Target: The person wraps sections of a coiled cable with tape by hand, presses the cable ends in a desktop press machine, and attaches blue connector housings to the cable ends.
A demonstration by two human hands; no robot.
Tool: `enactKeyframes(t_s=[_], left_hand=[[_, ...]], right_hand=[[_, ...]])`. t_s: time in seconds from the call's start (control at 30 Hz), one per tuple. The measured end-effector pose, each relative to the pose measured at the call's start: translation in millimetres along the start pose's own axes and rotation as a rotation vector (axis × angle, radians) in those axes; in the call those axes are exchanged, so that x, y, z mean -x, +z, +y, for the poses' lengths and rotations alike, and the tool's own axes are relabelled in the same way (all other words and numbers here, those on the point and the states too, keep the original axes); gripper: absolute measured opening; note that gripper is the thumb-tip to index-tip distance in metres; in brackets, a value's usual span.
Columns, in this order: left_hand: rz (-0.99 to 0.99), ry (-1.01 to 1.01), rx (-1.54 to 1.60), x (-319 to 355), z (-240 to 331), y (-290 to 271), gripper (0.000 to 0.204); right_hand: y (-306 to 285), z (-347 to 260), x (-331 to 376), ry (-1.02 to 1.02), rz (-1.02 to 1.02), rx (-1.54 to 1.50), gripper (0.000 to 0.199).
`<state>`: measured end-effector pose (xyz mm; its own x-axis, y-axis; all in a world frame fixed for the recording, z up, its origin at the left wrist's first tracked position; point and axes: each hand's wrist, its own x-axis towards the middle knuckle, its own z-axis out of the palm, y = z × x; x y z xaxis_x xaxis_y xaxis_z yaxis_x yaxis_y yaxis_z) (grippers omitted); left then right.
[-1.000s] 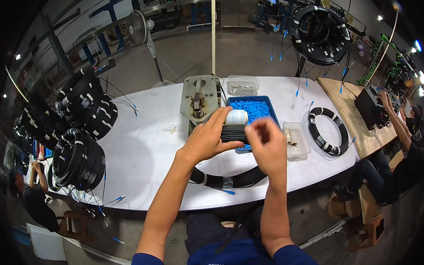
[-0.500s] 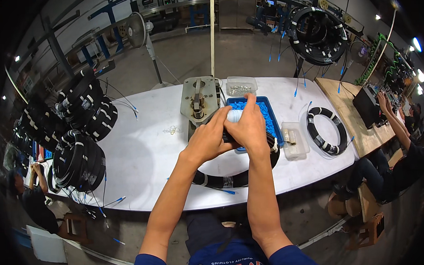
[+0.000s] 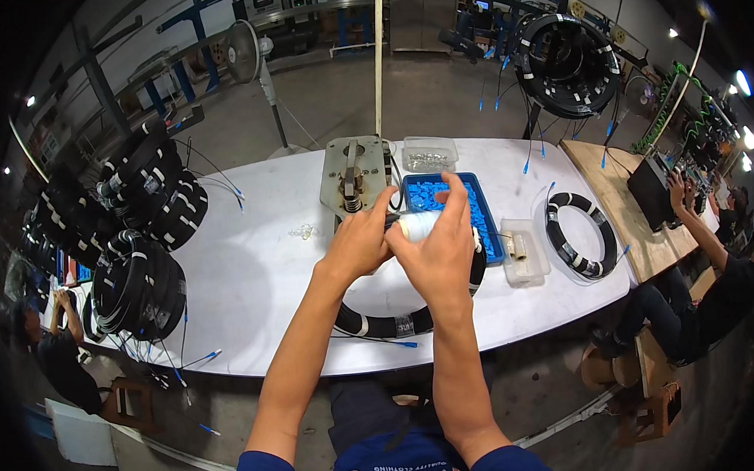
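Observation:
A white roll (image 3: 419, 225), which looks like wound tape, is in my right hand (image 3: 438, 254), the thumb and fingers curved round it. Close beside it on the left, my left hand (image 3: 356, 243) is closed on the far part of a black cable coil (image 3: 381, 327). A little black cable shows between the hands; the left fingertips are partly hidden. The near part of the coil, with white bands and a blue connector (image 3: 409, 344) by it, lies over the white table (image 3: 254, 317). Behind my hands stands a metal press-like device (image 3: 338, 185) with a spring.
A blue bin (image 3: 498, 245) of blue connectors and a clear tray (image 3: 526, 275) with small rolls stand to the right. Another cable coil (image 3: 602, 226) lies farther right. Stacked coils (image 3: 139, 288) occupy the left end. One co-worker (image 3: 708, 297) sits right, another (image 3: 54, 351) left.
Both hands have shifted slightly left and nearer me with the white roll. The right fingers are spread wider round it, and the coil has shifted slightly left.

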<state>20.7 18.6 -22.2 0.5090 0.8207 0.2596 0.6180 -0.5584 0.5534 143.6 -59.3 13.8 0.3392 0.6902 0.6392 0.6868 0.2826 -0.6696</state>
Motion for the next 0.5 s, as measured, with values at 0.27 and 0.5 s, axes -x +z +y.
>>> enactKeyframes(t_s=[0.27, 0.5], left_hand=[[0.107, -0.023, -0.027, 8, 14, -1, 0.060], [0.087, 0.027, 0.004, 9, 19, 1, 0.070]], right_hand=[[-11, -5, 38, 0.109, -0.070, -0.084, 0.070], [-10, 4, 62, 0.186, 0.043, -0.123, 0.070]])
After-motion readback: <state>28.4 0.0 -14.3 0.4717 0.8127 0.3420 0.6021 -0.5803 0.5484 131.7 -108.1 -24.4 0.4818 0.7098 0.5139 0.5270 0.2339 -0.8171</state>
